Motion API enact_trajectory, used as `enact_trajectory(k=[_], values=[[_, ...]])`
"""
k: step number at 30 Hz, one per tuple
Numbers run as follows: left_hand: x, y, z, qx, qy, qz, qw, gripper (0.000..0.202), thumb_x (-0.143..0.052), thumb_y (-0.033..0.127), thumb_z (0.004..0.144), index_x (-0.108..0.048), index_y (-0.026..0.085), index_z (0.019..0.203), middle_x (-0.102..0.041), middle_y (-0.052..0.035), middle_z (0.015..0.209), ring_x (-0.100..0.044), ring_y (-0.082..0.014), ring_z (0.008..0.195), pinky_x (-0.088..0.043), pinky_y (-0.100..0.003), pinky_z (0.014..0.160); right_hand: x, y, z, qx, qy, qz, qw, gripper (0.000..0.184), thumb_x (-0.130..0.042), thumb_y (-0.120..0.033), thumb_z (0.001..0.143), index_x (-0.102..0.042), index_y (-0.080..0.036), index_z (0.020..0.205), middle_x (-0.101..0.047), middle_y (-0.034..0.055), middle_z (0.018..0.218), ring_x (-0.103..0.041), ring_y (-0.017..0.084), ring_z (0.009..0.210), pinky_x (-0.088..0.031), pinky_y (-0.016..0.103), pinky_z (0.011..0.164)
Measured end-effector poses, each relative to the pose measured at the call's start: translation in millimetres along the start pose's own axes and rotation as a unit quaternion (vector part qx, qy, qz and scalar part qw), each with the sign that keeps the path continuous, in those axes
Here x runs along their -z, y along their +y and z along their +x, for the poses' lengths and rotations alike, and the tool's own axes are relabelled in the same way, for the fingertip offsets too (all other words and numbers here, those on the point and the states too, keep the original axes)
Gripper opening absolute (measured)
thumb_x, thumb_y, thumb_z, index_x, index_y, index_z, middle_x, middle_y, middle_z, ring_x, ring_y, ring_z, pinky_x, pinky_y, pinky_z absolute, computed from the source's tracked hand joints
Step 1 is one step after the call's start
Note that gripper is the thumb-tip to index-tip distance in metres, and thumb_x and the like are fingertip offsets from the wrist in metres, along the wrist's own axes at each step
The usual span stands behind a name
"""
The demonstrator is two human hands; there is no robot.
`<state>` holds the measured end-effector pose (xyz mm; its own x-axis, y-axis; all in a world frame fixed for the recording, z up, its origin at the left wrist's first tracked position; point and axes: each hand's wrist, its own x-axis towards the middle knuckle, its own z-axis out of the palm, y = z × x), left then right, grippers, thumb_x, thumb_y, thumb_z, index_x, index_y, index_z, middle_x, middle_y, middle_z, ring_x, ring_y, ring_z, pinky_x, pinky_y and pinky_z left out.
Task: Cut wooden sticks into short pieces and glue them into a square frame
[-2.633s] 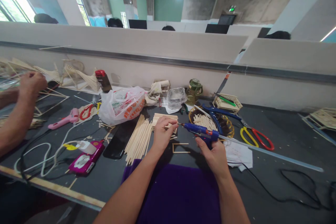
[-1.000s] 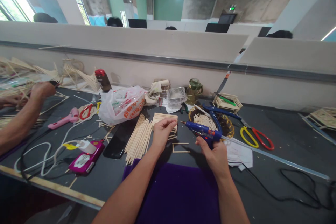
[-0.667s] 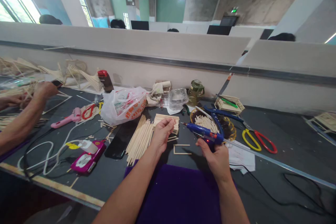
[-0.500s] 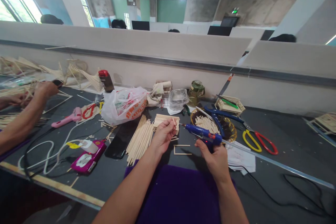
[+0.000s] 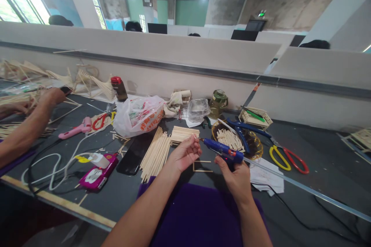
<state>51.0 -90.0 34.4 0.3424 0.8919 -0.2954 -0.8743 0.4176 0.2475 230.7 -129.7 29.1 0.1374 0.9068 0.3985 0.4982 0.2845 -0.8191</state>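
Observation:
My right hand (image 5: pixel 236 179) is wrapped round a blue hot glue gun (image 5: pixel 222 149), a long clear glue stick (image 5: pixel 307 190) trailing from its back. The gun's nozzle points left, right at the fingertips of my left hand (image 5: pixel 187 152). Those fingers pinch a short wooden stick (image 5: pixel 194 136), mostly hidden by the fingertips. Below them on the dark table lies a three-sided frame of thin sticks (image 5: pixel 202 170). Just behind my left hand is a stack of joined sticks (image 5: pixel 183 133), and to its left a bundle of long wooden sticks (image 5: pixel 156 153).
A yellow-rimmed basket (image 5: pixel 257 148) of short sticks stands behind the gun, beside scissors (image 5: pixel 290 159) and paper (image 5: pixel 268 177). Leftward are a phone (image 5: pixel 135 158), a plastic bag (image 5: pixel 139 115), a magenta power strip (image 5: pixel 98 171) and a pink glue gun (image 5: pixel 77 128). Another person's arm (image 5: pixel 31 123) works far left.
My left hand has turned slightly, and its fingertips with the short stick have come up to the glue gun's nozzle. The whole view has shifted a little.

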Motion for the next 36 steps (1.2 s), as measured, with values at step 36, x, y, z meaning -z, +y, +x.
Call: enact_trajectory(k=[36], values=[[5.0,0.7,4.5,0.011,0.011,0.003,1.0,0.019,-0.075,0.019,0.071,-0.058,0.011,0.072,-0.056,0.001,0.064,-0.048,-0.0052,0.053,-0.043,-0.019,0.055,-2.0,-0.8,-0.8,0.043,-0.005,-0.05,0.998,0.032,-0.06,-0.048,0.079,-0.069,-0.017,0.084,-0.072,0.0074,0.081,-0.066,0.024,0.077,-0.051,0.032,0.068]])
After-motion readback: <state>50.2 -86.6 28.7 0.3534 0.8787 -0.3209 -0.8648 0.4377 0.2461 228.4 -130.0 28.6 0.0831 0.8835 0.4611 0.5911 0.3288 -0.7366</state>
